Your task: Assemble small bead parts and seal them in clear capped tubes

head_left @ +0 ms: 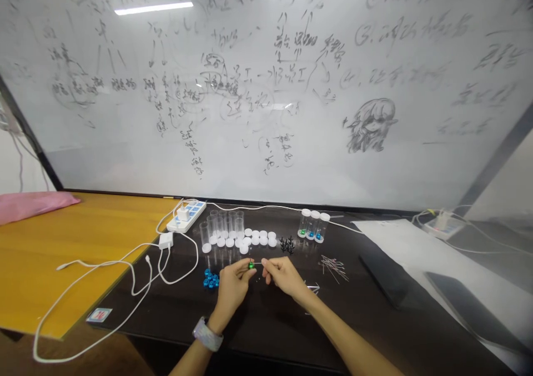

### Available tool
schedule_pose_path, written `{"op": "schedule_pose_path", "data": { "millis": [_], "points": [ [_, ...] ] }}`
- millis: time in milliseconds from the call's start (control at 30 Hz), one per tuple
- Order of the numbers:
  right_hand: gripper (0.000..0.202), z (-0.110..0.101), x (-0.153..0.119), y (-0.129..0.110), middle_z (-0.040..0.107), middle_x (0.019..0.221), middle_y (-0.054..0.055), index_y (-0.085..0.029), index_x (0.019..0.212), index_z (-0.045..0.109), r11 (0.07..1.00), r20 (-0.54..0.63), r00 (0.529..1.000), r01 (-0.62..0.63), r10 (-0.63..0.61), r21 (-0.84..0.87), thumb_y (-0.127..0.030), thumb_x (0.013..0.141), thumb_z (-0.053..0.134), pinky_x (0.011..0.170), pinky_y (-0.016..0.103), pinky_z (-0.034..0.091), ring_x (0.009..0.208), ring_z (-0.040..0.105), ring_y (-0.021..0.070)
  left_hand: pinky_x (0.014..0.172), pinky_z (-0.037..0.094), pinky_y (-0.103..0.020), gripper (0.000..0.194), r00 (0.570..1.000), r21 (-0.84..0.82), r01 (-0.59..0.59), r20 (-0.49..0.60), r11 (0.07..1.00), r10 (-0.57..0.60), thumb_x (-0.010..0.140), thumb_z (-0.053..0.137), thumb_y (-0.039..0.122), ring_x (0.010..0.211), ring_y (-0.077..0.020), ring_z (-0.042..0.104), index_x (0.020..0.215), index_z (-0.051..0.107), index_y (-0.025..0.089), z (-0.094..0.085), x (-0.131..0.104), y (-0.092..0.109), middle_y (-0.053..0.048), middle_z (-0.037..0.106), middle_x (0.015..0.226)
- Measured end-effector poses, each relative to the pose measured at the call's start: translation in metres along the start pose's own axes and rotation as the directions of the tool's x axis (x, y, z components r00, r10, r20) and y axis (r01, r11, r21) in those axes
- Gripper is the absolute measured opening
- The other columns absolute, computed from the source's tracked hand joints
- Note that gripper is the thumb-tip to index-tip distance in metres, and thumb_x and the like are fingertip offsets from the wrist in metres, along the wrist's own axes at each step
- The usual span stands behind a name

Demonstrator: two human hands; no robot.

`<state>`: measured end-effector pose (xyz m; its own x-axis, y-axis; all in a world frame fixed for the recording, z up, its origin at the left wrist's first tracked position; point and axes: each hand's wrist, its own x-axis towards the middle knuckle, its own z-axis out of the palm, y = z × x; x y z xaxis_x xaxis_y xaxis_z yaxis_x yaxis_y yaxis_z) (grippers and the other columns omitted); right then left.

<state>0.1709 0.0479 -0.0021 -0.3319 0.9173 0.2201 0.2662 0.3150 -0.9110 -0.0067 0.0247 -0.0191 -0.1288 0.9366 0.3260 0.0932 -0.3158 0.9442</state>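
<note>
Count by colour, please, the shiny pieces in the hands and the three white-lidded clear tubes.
Shiny green pieces: 2, one in the left hand, one in the white-lidded clear tubes
Shiny blue pieces: 2, both in those tubes
Total: 4

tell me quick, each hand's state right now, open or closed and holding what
Left hand: closed, pinching a green bead.
Right hand: closed, pinching a thin rod that points toward the bead.
</note>
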Motion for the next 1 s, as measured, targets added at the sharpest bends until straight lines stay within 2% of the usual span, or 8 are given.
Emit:
{"op": "schedule_pose_path", "data": {
  "millis": [133,233,367,467,567,667,800,1000],
  "points": [
    [0.052,-0.005,0.002,-0.001,0.07,0.066,0.003,-0.018,0.074,0.07,0.993,-0.069,0.991,0.108,-0.111,-0.056,-0.055,0.098,0.043,0.056,0.024,0.044,0.058,0.062,0.0164,0.09,0.059,-0.045,0.023,1.0,-0.023,0.012,0.017,1.0,-0.012,0.073,0.078,0.025,0.094,-0.0295,0.075,0.095,0.075,0.018,0.001,0.002,0.002,-0.011,0.08,0.095],
    [0.046,-0.018,0.003,0.001,0.07,0.069,0.003,-0.019,0.076,0.068,0.954,-0.11,0.974,0.165,-0.198,-0.249,-0.047,0.101,0.042,0.062,0.026,0.046,0.064,0.064,0.0175,0.09,0.059,-0.043,0.024,1.0,-0.044,0.025,0.018,0.999,-0.024,0.074,0.077,0.028,0.094,-0.0287,0.075,0.096,0.072,0.017,0.0,0.004,0.003,-0.011,0.079,0.095],
    [0.029,-0.043,0.0,0.013,0.069,0.076,0.004,-0.022,0.078,0.069,0.717,-0.036,0.957,0.192,-0.289,-0.67,-0.033,0.098,0.05,0.066,0.028,0.045,0.078,0.064,0.0219,0.087,0.059,-0.04,0.026,0.999,-0.07,0.038,0.022,0.997,-0.036,0.073,0.079,0.031,0.092,-0.0276,0.075,0.093,0.071,0.017,0.001,0.004,0.003,-0.011,0.079,0.093],
    [0.019,-0.057,-0.003,0.02,0.069,0.079,0.005,-0.024,0.079,0.069,0.609,0.043,0.956,0.22,-0.292,-0.762,-0.029,0.094,0.059,0.064,0.026,0.044,0.083,0.063,0.0224,0.087,0.059,-0.038,0.025,0.999,-0.088,0.046,0.026,0.995,-0.044,0.072,0.079,0.032,0.092,-0.0266,0.075,0.09,0.071,0.017,0.0,0.005,0.004,-0.011,0.078,0.094],
    [0.014,-0.062,-0.002,0.024,0.07,0.081,0.003,-0.025,0.079,0.069,0.614,0.036,0.96,0.207,-0.279,-0.762,-0.034,0.089,0.065,0.062,0.025,0.043,0.083,0.064,0.0216,0.09,0.056,-0.038,0.026,0.997,-0.129,0.072,0.051,0.989,-0.065,0.072,0.08,0.033,0.096,-0.0265,0.074,0.091,0.071,0.017,-0.001,0.006,0.005,-0.011,0.078,0.097],
    [0.016,-0.064,0.004,0.03,0.07,0.077,0.002,-0.024,0.079,0.066,0.668,-0.18,0.959,0.014,-0.22,-0.744,-0.034,0.09,0.063,0.058,0.025,0.039,0.073,0.066,0.02,0.096,0.052,-0.037,0.03,0.988,-0.223,0.145,0.078,0.964,-0.131,0.07,0.082,0.034,0.103,-0.0265,0.071,0.092,0.072,0.017,-0.003,0.008,0.007,-0.012,0.078,0.102],
    [0.011,-0.067,0.014,0.049,0.069,0.075,0.002,-0.02,0.093,0.063,0.719,-0.439,0.89,-0.226,-0.121,-0.657,-0.028,0.086,0.065,0.057,0.026,0.039,0.07,0.067,0.0207,0.1,0.048,-0.037,0.038,0.971,-0.39,0.241,0.109,0.889,-0.215,0.063,0.088,0.035,0.108,-0.0259,0.069,0.092,0.073,0.016,-0.002,0.011,0.013,-0.013,0.077,0.105],
    [0.005,-0.066,0.021,0.064,0.069,0.079,0.004,-0.02,0.085,0.062,0.759,-0.417,0.885,-0.124,-0.207,-0.639,-0.021,0.085,0.057,0.07,0.03,0.048,0.077,0.068,0.0221,0.092,0.051,-0.035,0.041,0.958,-0.508,0.288,0.149,0.812,-0.246,0.061,0.09,0.031,0.102,-0.0234,0.069,0.095,0.074,0.015,0.006,0.013,0.018,-0.014,0.076,0.109]
  ]
}}
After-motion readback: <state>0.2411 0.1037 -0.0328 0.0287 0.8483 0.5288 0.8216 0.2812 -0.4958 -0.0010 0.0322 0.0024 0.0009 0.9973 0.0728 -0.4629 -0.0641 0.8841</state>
